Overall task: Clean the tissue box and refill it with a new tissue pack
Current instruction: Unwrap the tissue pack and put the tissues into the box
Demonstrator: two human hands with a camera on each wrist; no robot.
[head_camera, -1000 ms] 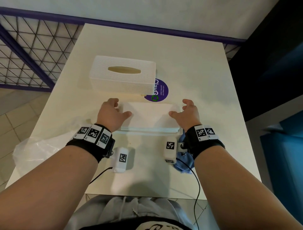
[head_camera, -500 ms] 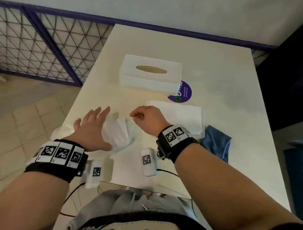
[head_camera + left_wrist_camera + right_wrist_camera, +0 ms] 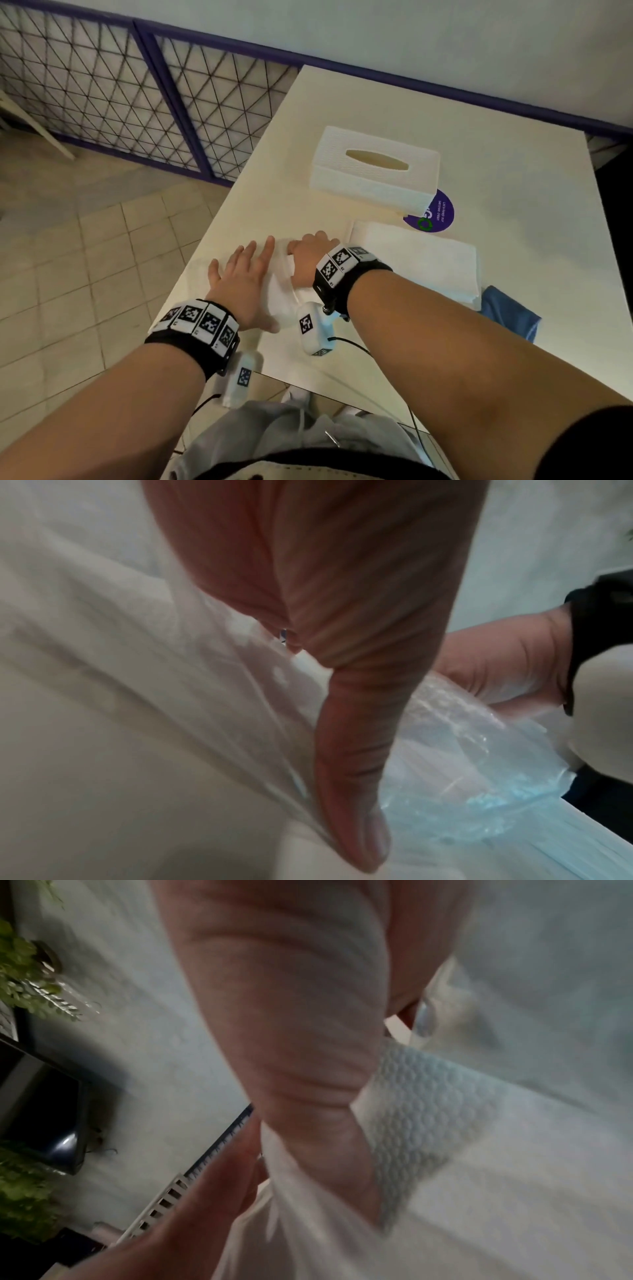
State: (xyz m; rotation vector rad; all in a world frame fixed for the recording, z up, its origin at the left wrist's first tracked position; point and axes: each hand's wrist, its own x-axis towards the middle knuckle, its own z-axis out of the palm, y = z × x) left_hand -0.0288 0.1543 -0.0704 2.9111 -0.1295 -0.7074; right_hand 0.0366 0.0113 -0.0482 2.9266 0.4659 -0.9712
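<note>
The white textured tissue box (image 3: 373,171) stands upright at the table's far side, its oval slot on top. In front of it a bare stack of white tissues (image 3: 418,260) lies flat, its embossed edge (image 3: 428,1096) showing close up. A clear plastic wrapper (image 3: 279,298) lies near the table's left edge. My left hand (image 3: 245,270) presses flat on it with fingers straight. My right hand (image 3: 310,253) is just right of the left one, fingers curled into the crumpled wrapper (image 3: 462,750).
A blue cloth (image 3: 510,313) lies beside the tissue stack's near right corner. A purple round sticker (image 3: 440,214) sits on the table (image 3: 513,192) by the box. The table's left edge is close to my left hand, with tiled floor and a lattice fence beyond.
Both hands left the tissue stack and moved left to the plastic wrapper. The left hand has come down flat on it, and the right hand has closed in on it.
</note>
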